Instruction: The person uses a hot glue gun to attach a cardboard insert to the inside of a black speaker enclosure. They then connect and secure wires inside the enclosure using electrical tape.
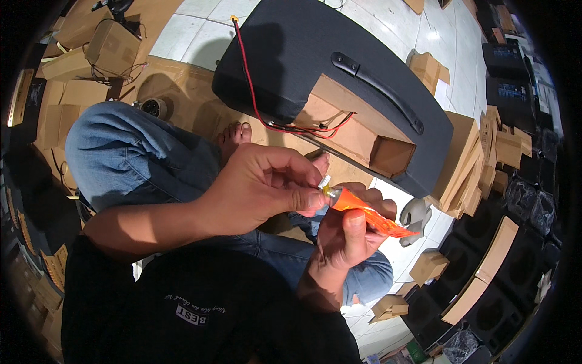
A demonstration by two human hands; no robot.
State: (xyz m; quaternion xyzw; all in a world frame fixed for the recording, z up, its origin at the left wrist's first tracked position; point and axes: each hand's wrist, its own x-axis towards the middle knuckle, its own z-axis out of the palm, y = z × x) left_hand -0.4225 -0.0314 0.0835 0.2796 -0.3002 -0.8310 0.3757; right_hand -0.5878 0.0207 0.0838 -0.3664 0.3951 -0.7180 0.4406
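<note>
My right hand is closed around an orange squeeze tube, its flat end pointing right and its neck toward my left hand. Yellowish stuff shows at the tube's neck. There my left hand pinches a small white ridged piece that looks like a cap. Whether it touches the neck is hard to tell. Beyond my hands lies a black, cloth-covered speaker box with a strap handle. From its cut-out opening run red and black wires, ending in a yellow connector.
Grey pliers-like handles lie on the white tiles right of my hands. Cardboard pieces and stacked black speakers line the right side. A cardboard sheet covers the floor at left, with a round metal part near my knee.
</note>
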